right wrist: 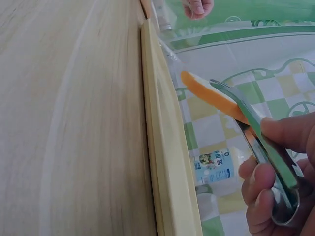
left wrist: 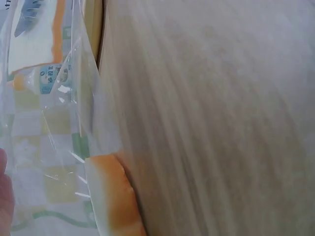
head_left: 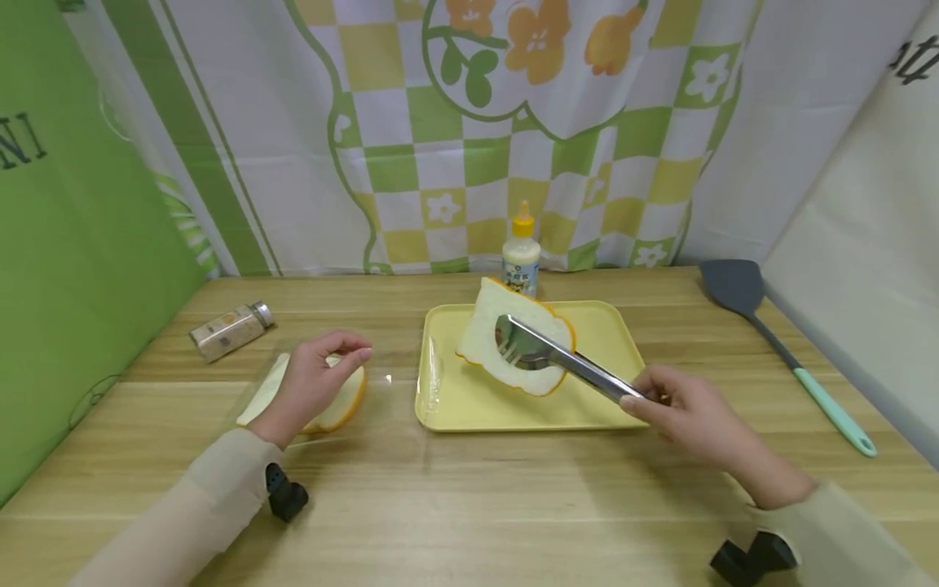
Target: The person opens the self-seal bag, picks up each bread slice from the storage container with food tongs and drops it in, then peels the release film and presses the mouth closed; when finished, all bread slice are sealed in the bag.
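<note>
My right hand [head_left: 693, 412] grips metal tongs [head_left: 597, 377], whose tips pinch a white bread slice [head_left: 486, 319] with an orange-brown crust. That slice is tilted above the yellow tray [head_left: 458, 417]; the right wrist view shows its crust [right wrist: 211, 96] edge-on, raised over the tray. At the left, my left hand [head_left: 315, 371] has thumb and fingertips together at clear plastic film [left wrist: 74, 105], which stretches from the hand towards the tray. Under this hand lies more bread [head_left: 346, 399], partly hidden by the hand and wrist.
Behind the tray stands a squeeze bottle [head_left: 521, 254] with a yellow cap. A shaker jar [head_left: 231, 330] lies on its side at the back left. To the right is a dark spatula [head_left: 734, 285] with a mint handle. A patterned curtain [head_left: 506, 163] closes off the back.
</note>
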The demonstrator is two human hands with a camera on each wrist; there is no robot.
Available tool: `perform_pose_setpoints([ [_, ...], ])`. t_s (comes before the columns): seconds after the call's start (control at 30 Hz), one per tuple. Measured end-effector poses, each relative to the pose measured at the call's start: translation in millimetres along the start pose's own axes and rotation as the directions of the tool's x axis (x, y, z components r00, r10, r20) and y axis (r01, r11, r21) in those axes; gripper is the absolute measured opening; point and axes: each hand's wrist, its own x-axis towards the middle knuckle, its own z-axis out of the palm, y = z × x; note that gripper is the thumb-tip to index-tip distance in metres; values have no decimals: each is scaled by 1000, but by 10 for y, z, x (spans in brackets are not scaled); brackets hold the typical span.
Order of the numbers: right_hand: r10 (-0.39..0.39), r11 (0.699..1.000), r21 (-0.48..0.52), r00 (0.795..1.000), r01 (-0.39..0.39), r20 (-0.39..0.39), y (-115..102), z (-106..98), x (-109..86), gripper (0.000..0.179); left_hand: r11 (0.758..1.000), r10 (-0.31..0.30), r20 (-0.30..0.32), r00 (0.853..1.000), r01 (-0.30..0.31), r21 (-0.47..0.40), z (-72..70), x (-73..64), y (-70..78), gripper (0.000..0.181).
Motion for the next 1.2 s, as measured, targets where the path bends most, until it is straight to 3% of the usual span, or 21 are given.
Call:
perform_pose_setpoints([
  [0.2, -21, 984, 180, 986, -9, 165, -19, 15, 62, 21, 1000, -3, 9, 1000, 3, 21, -44, 3, -3, 15],
  [0.43, -42, 946, 315, 936, -75, 349, -73, 61, 136, 29, 1000, 9, 27, 1000, -9, 18, -56, -1, 2, 9],
  [0.73, -45, 911, 383, 889, -150, 456, -148, 252, 240, 28, 1000, 26, 43, 999, -26, 9, -49, -10, 6, 8],
  [0.97, -5, 899, 381, 866, -215, 500, -215, 379, 353, 26, 1000, 10, 55, 998, -11, 7, -43, -25, 22, 8],
  [1.2, 18, 901, 363, 859, -236, 512, -289, 559, 540, 27, 1000, 11, 64, 998, -10, -10, -49, -34, 44, 11],
])
